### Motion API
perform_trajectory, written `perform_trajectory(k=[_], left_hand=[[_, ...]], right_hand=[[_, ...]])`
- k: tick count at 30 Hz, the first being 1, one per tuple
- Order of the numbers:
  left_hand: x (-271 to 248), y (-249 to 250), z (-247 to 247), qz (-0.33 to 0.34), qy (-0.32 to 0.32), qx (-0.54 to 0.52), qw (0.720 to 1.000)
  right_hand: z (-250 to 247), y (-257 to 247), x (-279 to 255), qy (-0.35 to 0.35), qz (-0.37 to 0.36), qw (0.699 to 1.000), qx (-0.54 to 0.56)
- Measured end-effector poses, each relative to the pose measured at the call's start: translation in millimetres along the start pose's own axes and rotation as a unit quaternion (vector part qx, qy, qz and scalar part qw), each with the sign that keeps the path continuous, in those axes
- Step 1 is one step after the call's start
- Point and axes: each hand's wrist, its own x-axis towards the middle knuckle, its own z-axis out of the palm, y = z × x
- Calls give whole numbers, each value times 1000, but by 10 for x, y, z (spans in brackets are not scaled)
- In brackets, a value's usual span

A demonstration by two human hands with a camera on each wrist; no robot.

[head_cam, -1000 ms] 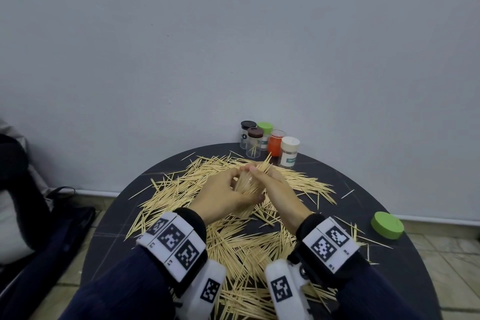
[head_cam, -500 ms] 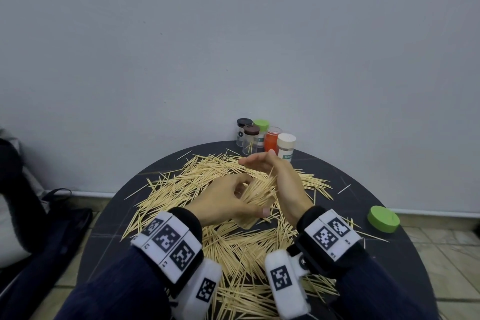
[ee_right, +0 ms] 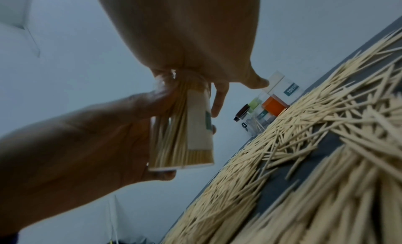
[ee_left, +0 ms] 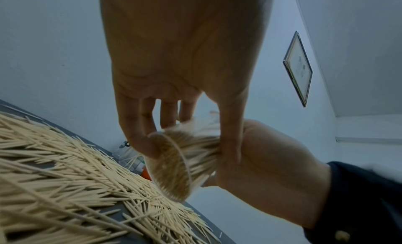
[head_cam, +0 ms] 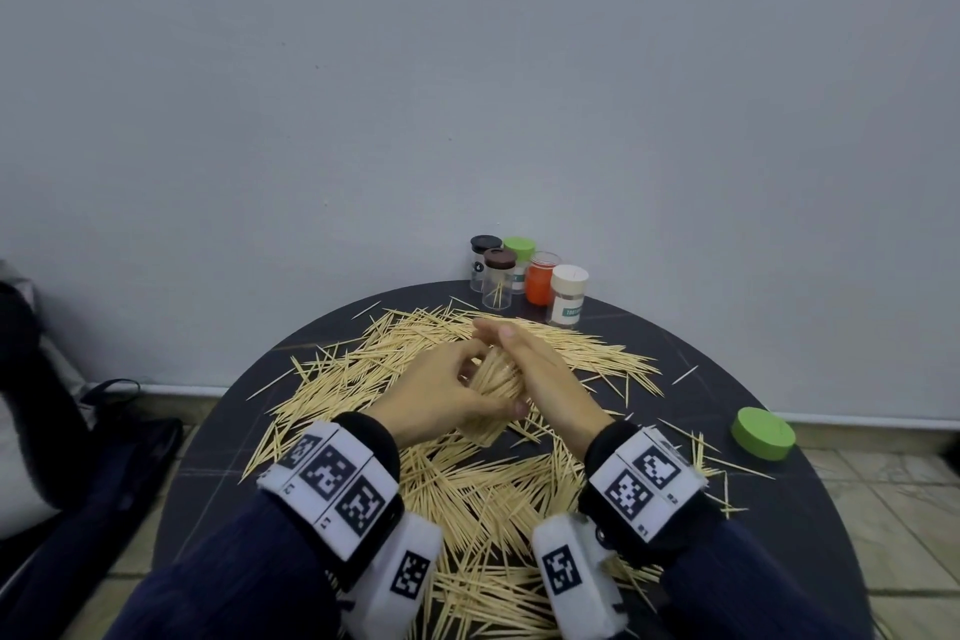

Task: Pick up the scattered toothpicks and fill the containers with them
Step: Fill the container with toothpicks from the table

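The right hand (head_cam: 540, 379), open a moment ago, now presses flat over the clear plastic toothpick-packed container (head_cam: 493, 390) gripped by the left hand (head_cam: 436, 395), likely seating its load.

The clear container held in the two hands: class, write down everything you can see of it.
The container is a small clear plastic cylinder with a pale paper label bearing a green patch. It is packed with toothpicks that run along its length and show through its flat base. It is held tilted above the table, clear of the loose toothpicks there. The left hand grips its side; the right hand covers its open end with fingers mostly straight. No lid is on it.
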Motion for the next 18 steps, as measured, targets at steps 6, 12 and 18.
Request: perform_trajectory(k=[6,12,18], left_hand=[[9,-17,-16,3,85,18,996],[14,-38,-48,4,125,11,992],[3,-48,-48,1,140,54,989]], right_hand=[[-144,-45,32,8,-43,999,-26],[-189,-7,35,39,-88,984,-149],[-212,-41,2,40,-119,972,-200]])
